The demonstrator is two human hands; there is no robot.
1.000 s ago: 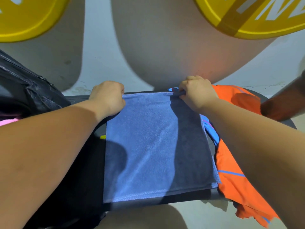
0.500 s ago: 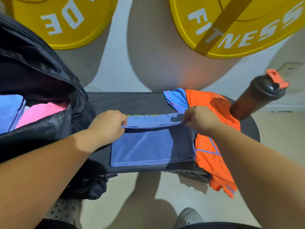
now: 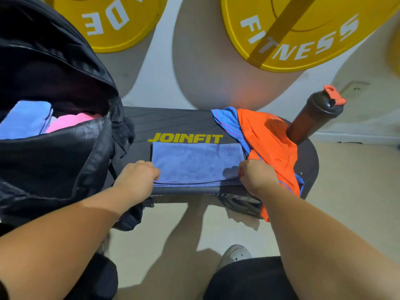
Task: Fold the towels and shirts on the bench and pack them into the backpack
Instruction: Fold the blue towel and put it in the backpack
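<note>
A blue towel [image 3: 194, 162] lies folded in half on the black bench [image 3: 173, 122], below the yellow JOINFIT lettering. My left hand [image 3: 136, 177] pinches its near left corner and my right hand [image 3: 256, 177] pinches its near right corner, both at the bench's front edge. An orange and blue shirt [image 3: 266, 144] lies crumpled to the right of the towel and hangs over the front edge. The open black backpack [image 3: 56, 152] stands at the left, with a folded blue towel [image 3: 23, 119] and something pink [image 3: 69, 122] inside.
A dark shaker bottle [image 3: 313, 115] with an orange cap stands at the bench's right end behind the shirt. Two yellow weight plates [image 3: 292, 35] lean on the wall behind. My shoe [image 3: 236, 254] is on the floor below the bench.
Both hands have pulled the towel's far edge toward me and laid it on the near edge, so the towel is folded in half. The view has drawn back and tilted up.
</note>
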